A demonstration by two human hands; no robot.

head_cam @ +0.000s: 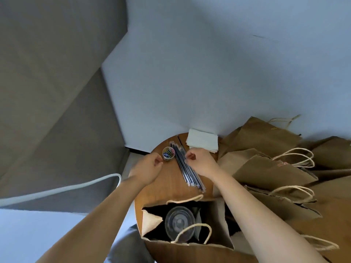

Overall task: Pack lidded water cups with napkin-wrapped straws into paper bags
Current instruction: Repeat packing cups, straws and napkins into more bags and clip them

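On round table (167, 188) | lidded cup (180, 223) bagged in paper bag (218, 221) | right hand (201, 164) curled at straws (187, 168), left hand (150, 168) curled, contents unclear | next: wrap straw in napkin (202, 142).

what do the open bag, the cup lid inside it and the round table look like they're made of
The open brown bag looks like matte kraft paper, creased, with twisted paper-cord handles. The round clear lid on the cup inside looks like thin glossy plastic, see-through with moulded rings. The round brown table shows wood grain with a smooth sheen; solid wood or veneer is unclear.
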